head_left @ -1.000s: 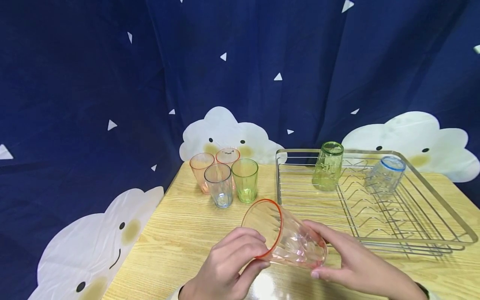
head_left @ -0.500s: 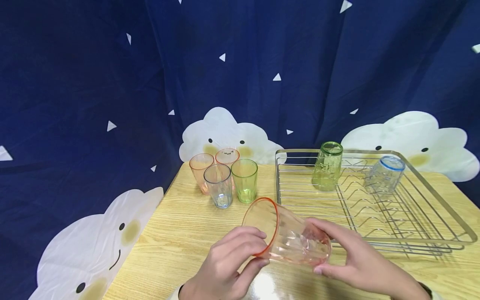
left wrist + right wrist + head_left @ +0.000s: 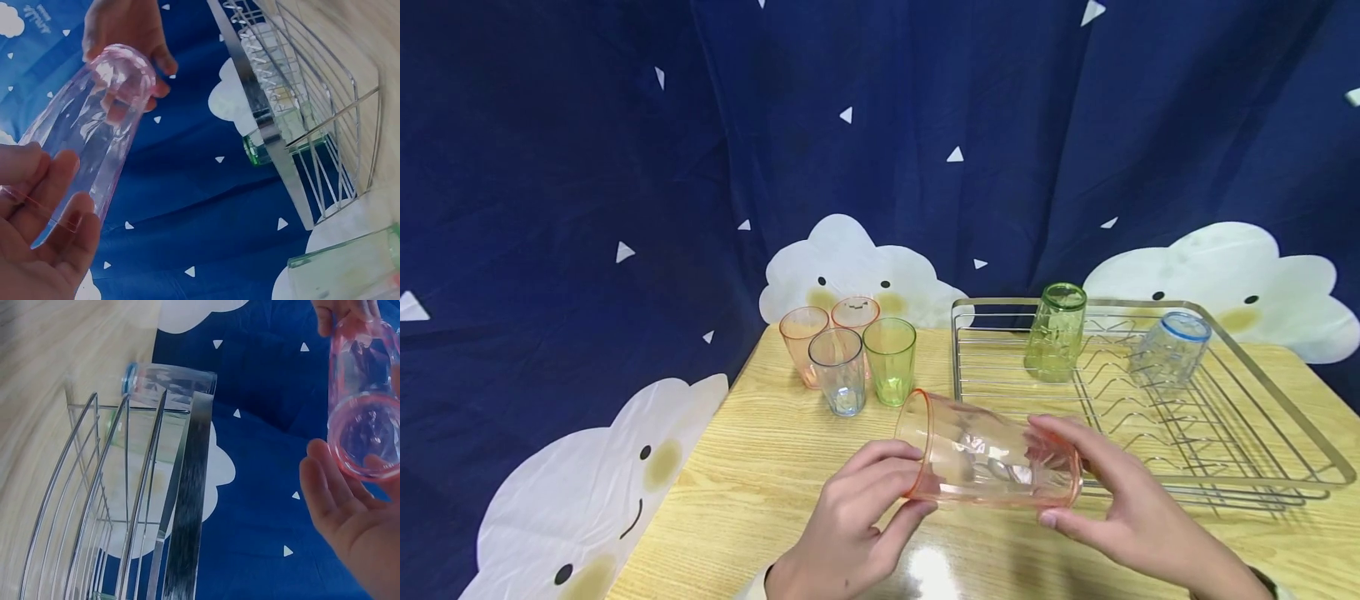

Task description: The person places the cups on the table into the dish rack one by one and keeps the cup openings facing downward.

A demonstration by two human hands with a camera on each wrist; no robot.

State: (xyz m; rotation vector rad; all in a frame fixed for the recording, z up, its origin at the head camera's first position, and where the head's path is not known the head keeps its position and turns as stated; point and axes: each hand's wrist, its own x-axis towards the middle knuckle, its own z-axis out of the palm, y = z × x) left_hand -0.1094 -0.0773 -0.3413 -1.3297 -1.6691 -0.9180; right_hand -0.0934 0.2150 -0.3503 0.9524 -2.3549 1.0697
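Note:
A clear pinkish-orange plastic tumbler (image 3: pixel 992 458) lies almost level in the air above the table, its red rim to the left and its base to the right. My left hand (image 3: pixel 853 521) pinches the rim, with fingers at the mouth and the thumb underneath. Around the base end, my right hand (image 3: pixel 1123 508) holds it between thumb and fingers. The left wrist view shows the tumbler (image 3: pixel 109 119) running from the left fingers toward the other hand. In the right wrist view, the tumbler's round base (image 3: pixel 369 434) faces the camera beside the right fingers (image 3: pixel 319 487).
Behind the left hand stand a blue tumbler (image 3: pixel 837 375), a green tumbler (image 3: pixel 890 362) and two orange ones (image 3: pixel 801 333), all upright. To the right, a wire dish rack (image 3: pixel 1105 479) holds an upside-down green tumbler (image 3: pixel 1056 337) and a tilted blue one (image 3: pixel 1168 354).
The tumbler has swung closer to level, its base end moving up and right. My right hand has shifted up and right with it; the left keeps its grip at the rim.

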